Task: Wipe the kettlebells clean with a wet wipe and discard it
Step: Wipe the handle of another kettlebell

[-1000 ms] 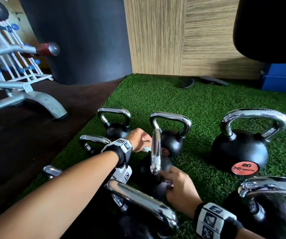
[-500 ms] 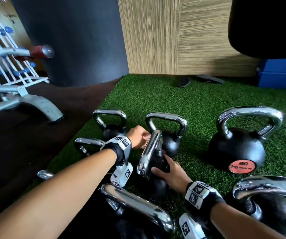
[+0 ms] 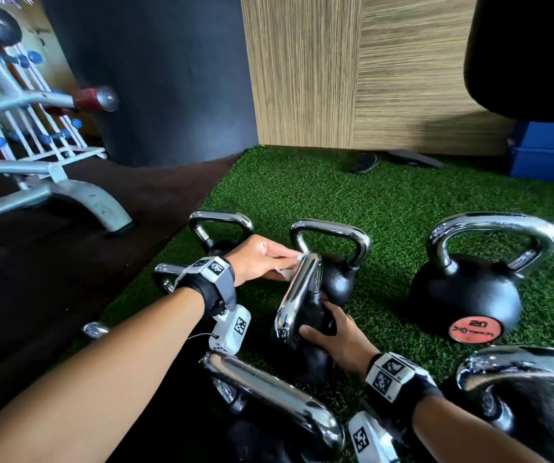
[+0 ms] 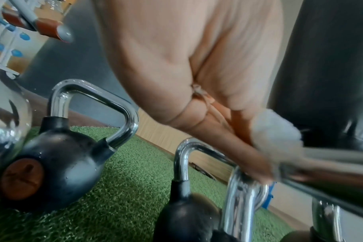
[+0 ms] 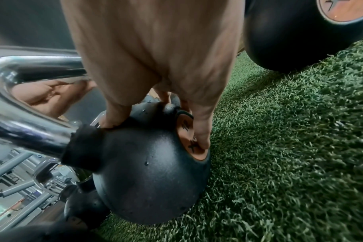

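Note:
Several black kettlebells with chrome handles stand on green turf. The middle kettlebell (image 3: pixel 305 315) (image 5: pixel 147 172) leans over to the left. My right hand (image 3: pixel 330 335) (image 5: pixel 155 106) grips its black ball, thumb near the handle's root and fingers over the orange label. My left hand (image 3: pixel 268 262) (image 4: pixel 228 131) pinches a white wet wipe (image 3: pixel 287 273) (image 4: pixel 276 131) and holds it against the top of that kettlebell's chrome handle (image 3: pixel 297 295). Behind it stands an upright kettlebell (image 3: pixel 335 262), with a smaller kettlebell (image 3: pixel 220 232) to its left.
A large 20 kettlebell (image 3: pixel 469 285) stands at the right; two more, one (image 3: pixel 268 406) below and one (image 3: pixel 529 396) at the lower right, lie near me. A grey weight bench frame (image 3: pixel 68 192) and a rack stand at the left on dark floor. A blue box (image 3: pixel 546 152) sits against the back wall.
The middle kettlebell has tipped to the left. My right hand moved from its base up onto the ball. My left hand brought the wipe onto the top of the handle.

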